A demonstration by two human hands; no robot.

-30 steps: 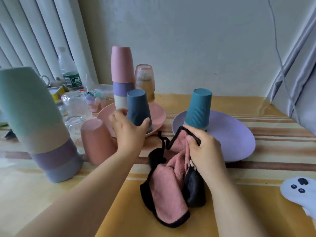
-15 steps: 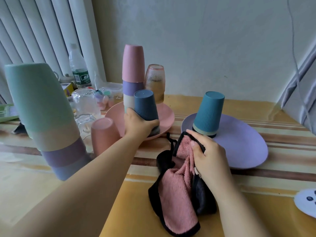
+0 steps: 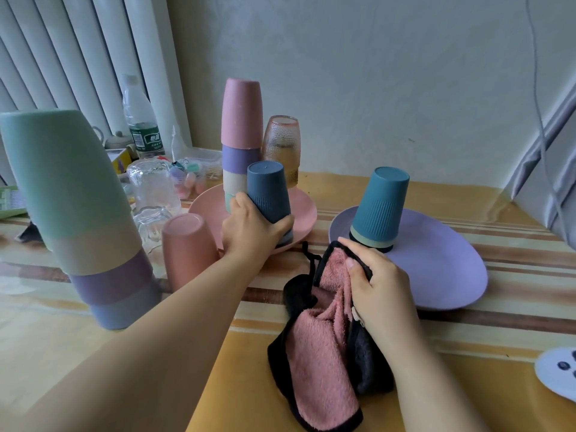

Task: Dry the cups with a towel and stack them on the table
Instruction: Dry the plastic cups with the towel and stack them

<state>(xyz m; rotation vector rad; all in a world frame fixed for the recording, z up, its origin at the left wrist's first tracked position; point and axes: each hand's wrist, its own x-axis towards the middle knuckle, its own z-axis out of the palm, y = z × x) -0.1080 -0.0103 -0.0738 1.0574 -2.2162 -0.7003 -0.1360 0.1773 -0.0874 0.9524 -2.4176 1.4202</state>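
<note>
A clear plastic water bottle (image 3: 141, 126) with a green label stands at ten o'clock against white vertical blinds (image 3: 62, 57). Just in front of it sit a small teapot (image 3: 117, 140), a yellow box (image 3: 120, 157) and a clear container (image 3: 199, 169) of pastel clips. A pink plate (image 3: 304, 210) lies at centre; a lilac plate (image 3: 442, 269) lies at three o'clock on the striped yellow tablecloth (image 3: 467, 338). A white object with dark buttons (image 3: 558, 372) pokes in at four o'clock. A grey curtain (image 3: 548, 169) hangs at two o'clock, a thin cable (image 3: 533, 73) trailing down the pale wall (image 3: 374, 73).
</note>
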